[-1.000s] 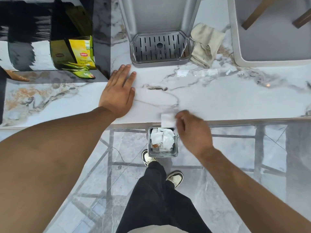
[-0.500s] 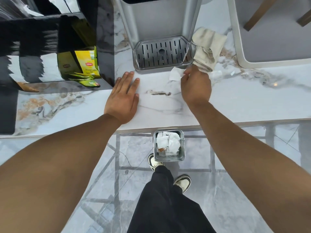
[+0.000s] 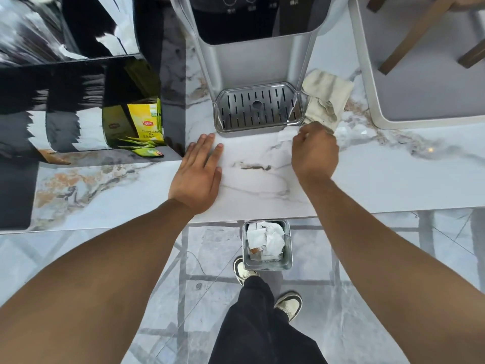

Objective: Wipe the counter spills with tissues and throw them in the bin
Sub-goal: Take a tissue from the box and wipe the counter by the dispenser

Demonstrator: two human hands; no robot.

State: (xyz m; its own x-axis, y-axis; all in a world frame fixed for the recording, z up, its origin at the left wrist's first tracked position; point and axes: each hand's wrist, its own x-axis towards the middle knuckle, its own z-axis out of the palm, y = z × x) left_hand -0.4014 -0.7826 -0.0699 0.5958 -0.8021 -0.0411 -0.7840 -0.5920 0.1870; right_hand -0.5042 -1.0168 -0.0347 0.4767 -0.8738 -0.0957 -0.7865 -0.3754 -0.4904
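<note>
My right hand (image 3: 314, 152) presses a white tissue (image 3: 286, 133) onto the marble counter (image 3: 393, 177), just in front of the drip tray's right corner. A corner of the tissue sticks out to the left of my fingers. My left hand (image 3: 198, 172) lies flat on the counter with its fingers spread, holding nothing. A small metal bin (image 3: 267, 245) stands on the floor below the counter edge, between my arms, and holds several crumpled white tissues. More wet patches or tissue bits (image 3: 351, 132) lie on the counter right of my hand.
A water dispenser (image 3: 256, 56) with a slotted drip tray (image 3: 258, 107) stands at the back. A beige cloth (image 3: 326, 97) lies right of the tray. A yellow Lipton tea box (image 3: 145, 124) sits in a dark glossy niche at left. My feet (image 3: 288, 303) are beside the bin.
My right hand moved from the counter's front edge above the bin up to the drip tray's right corner with the tissue. The left hand has stayed flat in place.
</note>
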